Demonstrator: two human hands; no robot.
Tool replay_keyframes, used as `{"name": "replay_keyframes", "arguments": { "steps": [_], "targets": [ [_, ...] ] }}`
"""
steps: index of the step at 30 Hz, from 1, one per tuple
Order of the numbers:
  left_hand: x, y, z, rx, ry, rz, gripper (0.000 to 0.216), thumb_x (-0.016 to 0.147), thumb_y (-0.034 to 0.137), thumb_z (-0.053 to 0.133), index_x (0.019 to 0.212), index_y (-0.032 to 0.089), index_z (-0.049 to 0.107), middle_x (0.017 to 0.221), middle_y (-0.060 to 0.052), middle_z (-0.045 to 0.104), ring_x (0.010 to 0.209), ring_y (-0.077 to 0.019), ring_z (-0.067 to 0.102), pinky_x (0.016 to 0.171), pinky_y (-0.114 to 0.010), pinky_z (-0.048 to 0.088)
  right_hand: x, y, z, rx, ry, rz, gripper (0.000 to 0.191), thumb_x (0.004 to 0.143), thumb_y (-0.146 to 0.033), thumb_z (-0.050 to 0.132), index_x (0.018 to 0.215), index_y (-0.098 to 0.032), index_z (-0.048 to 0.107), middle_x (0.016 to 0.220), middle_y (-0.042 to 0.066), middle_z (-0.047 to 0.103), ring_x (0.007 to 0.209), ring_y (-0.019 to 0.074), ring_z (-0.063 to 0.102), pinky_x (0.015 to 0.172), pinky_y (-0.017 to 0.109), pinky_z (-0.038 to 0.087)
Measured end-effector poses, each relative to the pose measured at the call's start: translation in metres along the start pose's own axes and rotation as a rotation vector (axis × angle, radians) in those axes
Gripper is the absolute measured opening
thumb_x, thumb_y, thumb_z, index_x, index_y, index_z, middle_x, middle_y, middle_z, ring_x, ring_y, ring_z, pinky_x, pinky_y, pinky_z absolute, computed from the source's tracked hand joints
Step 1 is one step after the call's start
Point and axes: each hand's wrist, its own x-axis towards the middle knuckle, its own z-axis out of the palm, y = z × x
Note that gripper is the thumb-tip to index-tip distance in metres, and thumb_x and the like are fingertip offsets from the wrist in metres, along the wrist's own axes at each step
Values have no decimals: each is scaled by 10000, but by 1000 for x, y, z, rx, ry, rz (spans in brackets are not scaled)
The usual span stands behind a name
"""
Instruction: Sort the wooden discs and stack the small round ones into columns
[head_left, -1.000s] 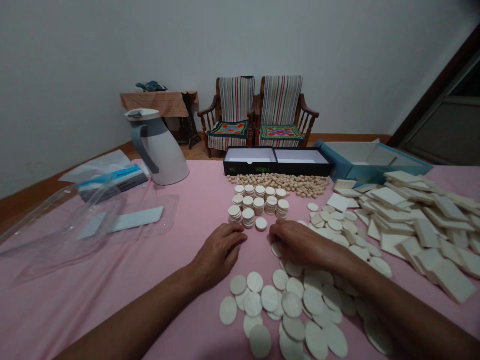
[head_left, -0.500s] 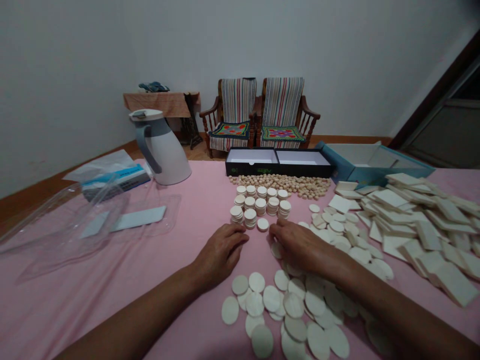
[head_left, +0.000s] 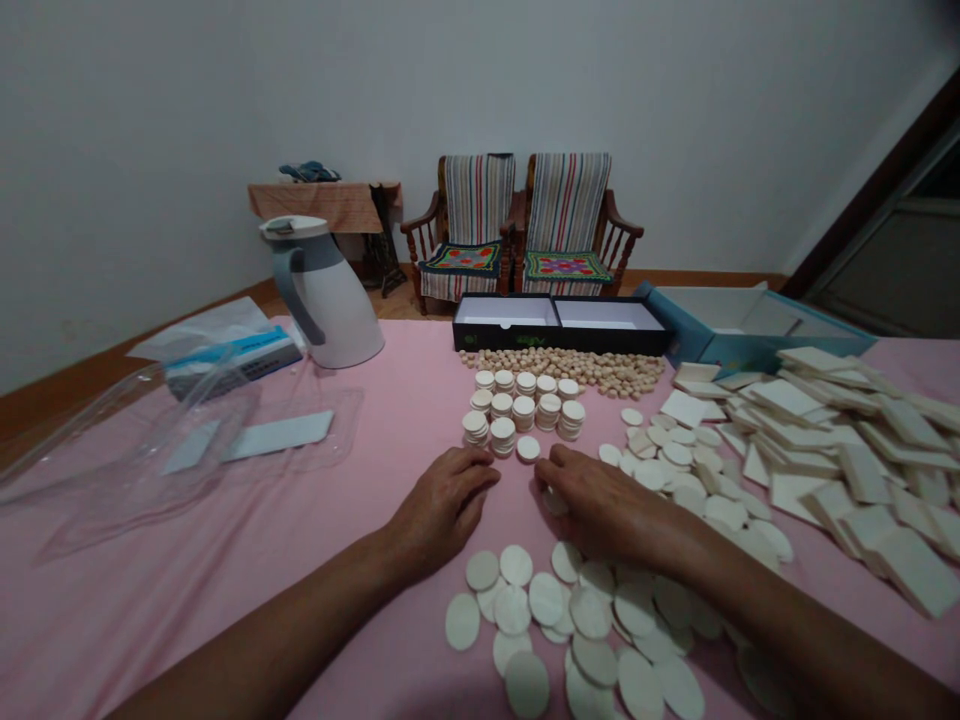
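Observation:
Several short stacks of round wooden discs point(head_left: 524, 412) stand in rows on the pink cloth. My left hand point(head_left: 441, 505) rests just in front of the nearest left stack, fingers loosely bent, thumb apart, nothing visible in it. To the right of that row's second stack lies a low wooden disc pile point(head_left: 528, 449). Beside it, my right hand point(head_left: 592, 500) has its fingers curled down, with a pale wooden disc point(head_left: 553, 501) showing under them. Its fingertips are partly hidden. Loose wooden discs point(head_left: 546, 598) are scattered below and to the right of my right hand.
A heap of square wooden pieces point(head_left: 840, 430) lies at the right. Small wooden beads point(head_left: 562, 365) line the front of a black divided box point(head_left: 559, 340), beside a blue box point(head_left: 694, 345). At left are a white jug point(head_left: 341, 310) and clear plastic packaging point(head_left: 97, 490).
My right hand has drawn slightly down and left, away from the right stack of the front row. My left hand stays in place. The view has shifted very slightly.

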Motion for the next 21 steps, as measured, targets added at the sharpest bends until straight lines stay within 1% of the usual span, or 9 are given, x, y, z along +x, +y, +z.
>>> {"name": "replay_keyframes", "arguments": {
  "steps": [3,5,7,9,14,16,18,19,21],
  "targets": [
    [0,0,0,2,13,8,255,862,83,466,1046,145,633,1143,-126,602,1062,-210,563,917,-402,505,6,-1,-4,17,58,66,185,770,-113,490,944,-167,524,918,70,529,772,160,507,635,266,334],
    [0,0,0,1,14,11,259,856,76,468,1041,145,635,1138,-126,604,1059,-211,564,913,-402,507,13,-2,-10,35,139,91,228,742,-126,522,966,-169,529,945,73,527,795,166,507,660,269,349],
    [1,0,0,0,14,12,256,856,78,470,1036,145,639,1133,-125,606,1055,-212,565,913,-400,507,21,-2,-15,48,225,94,264,744,-154,539,1008,-169,534,970,78,523,816,172,506,689,277,361],
    [1,1,0,-2,21,13,250,862,87,471,1033,146,642,1131,-124,607,1051,-210,569,911,-396,509,29,-2,-16,49,268,110,263,766,-188,539,1028,-167,544,964,81,522,824,179,510,698,283,368],
    [1,2,0,-2,24,12,252,868,89,461,1030,149,645,1119,-125,613,1044,-211,573,907,-397,512,39,0,-9,31,255,143,252,797,-242,545,1038,-170,558,979,88,537,831,187,528,675,280,367],
    [1,2,-1,-4,21,9,254,864,86,465,1031,149,645,1115,-125,614,1037,-210,577,901,-395,515,36,2,-12,20,274,152,257,812,-275,546,1047,-171,555,991,87,547,804,179,530,662,277,361],
    [1,1,0,-7,19,9,252,863,92,474,1040,153,643,1126,-126,611,1044,-211,575,904,-395,515,28,5,-19,23,295,159,225,829,-274,530,1026,-171,559,972,79,564,770,165,529,646,270,356],
    [1,1,0,-8,18,10,252,865,96,477,1046,155,641,1132,-127,609,1049,-212,573,906,-396,514,23,7,-24,30,281,159,191,832,-253,520,998,-171,566,940,71,576,754,159,529,638,264,353],
    [0,0,0,-8,16,10,254,869,104,474,1056,158,637,1144,-130,603,1061,-217,567,908,-403,511,9,10,-34,52,185,146,130,818,-202,516,927,-176,583,858,53,597,732,153,531,623,253,349]
  ]
}}
